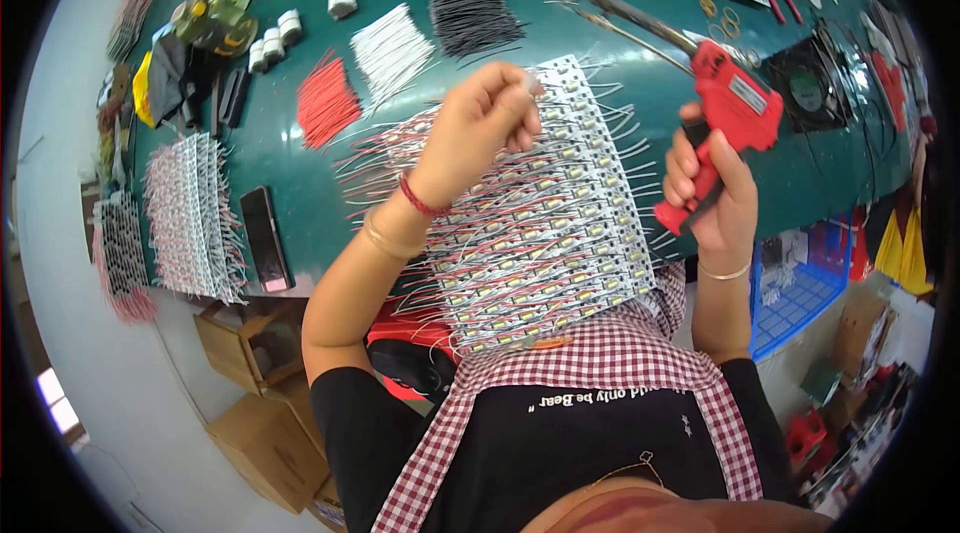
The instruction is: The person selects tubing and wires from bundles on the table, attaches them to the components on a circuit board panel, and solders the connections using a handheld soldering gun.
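On my left, a phone (265, 238) lies near red wires (327, 101), then white wires (392, 53). My left hand (485, 118) is over the board's (560, 258) upper part, fingers curled in; I can't tell whether they pinch anything. The wired board lies before me, reaching my apron (590, 361). My right hand (718, 178) wraps the red soldering gun's (738, 101) handle, its tip pointing up-left.

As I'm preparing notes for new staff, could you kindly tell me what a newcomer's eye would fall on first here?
Probably the bright red soldering gun, held in the right hand at right of centre. Next, the white panel of small boards bristling with wires in the middle, with the left hand over its far part. Beyond it, red, white and black wire piles stand out on the green table.
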Tool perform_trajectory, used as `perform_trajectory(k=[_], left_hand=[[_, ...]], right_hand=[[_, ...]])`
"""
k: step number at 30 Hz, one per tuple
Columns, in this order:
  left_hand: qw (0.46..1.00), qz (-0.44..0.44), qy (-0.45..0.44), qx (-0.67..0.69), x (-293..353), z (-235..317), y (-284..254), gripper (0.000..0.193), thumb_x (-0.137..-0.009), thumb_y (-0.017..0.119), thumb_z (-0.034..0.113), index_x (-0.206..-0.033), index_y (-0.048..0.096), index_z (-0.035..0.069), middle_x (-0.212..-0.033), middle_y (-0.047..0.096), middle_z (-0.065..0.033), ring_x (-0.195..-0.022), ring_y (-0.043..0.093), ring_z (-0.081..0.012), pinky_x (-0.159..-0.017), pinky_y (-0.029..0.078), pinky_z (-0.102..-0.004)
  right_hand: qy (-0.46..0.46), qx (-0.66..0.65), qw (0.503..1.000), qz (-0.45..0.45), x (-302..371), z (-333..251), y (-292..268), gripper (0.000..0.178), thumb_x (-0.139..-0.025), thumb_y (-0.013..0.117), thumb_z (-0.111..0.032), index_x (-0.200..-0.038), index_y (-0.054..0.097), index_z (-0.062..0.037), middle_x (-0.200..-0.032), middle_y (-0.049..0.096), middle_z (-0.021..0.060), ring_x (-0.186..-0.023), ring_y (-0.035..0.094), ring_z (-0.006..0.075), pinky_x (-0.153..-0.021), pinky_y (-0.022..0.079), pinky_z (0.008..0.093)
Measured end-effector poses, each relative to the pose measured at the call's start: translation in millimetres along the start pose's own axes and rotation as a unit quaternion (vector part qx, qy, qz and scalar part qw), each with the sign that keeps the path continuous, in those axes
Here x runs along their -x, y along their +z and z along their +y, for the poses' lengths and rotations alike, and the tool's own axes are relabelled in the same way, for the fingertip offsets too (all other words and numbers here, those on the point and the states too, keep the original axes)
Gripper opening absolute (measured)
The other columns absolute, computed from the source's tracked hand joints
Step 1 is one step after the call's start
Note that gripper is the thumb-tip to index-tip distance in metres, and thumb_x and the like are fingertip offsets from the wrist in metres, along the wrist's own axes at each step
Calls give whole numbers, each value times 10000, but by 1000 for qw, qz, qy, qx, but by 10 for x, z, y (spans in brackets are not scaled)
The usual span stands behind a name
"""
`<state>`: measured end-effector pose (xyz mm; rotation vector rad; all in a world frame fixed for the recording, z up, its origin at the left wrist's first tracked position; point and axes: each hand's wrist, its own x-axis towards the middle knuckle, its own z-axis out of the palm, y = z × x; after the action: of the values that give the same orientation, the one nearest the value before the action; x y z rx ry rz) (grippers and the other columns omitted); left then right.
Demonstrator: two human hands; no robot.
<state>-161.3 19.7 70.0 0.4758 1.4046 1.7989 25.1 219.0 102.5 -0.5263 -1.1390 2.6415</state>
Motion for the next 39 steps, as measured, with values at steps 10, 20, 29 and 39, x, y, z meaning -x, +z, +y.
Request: perform_trajectory(k=[10,20,29,39], left_hand=[[964,-92,-60,-243,236,-41,602,165,-967,513,24,-1086,623,-2,-766,635,-32,-672,591,-107,-630,479,-260],[683,202,196,-674,-365,-248,-1338,127,-853,659,68,-925,608,-23,-920,580,-183,-834,580,-382,-738,477,-438],[675,210,194,-681,-403,-187,-1226,89,-827,670,52,-880,625,-5,-900,567,-179,-864,563,-373,-757,477,-442],[660,231,188,-690,-342,-200,-1243,91,-923,579,68,-974,591,-6,-934,584,-174,-869,540,-354,-764,458,-436]], right_hand=[[19,27,997,62,-32,138,133,337,-939,625,-140,-1219,525,20,-710,518,27,-559,505,102,-545,466,287],[-89,46,989,106,317,-95,-174,352,-938,578,-93,-1260,499,23,-724,472,34,-546,442,86,-492,401,242],[-103,30,987,121,424,-180,-393,367,-957,567,-106,-1294,486,14,-763,477,29,-566,437,72,-498,395,227],[-267,69,955,111,1018,-909,-932,386,-999,506,-89,-1343,417,64,-831,444,55,-623,414,87,-522,384,223]])
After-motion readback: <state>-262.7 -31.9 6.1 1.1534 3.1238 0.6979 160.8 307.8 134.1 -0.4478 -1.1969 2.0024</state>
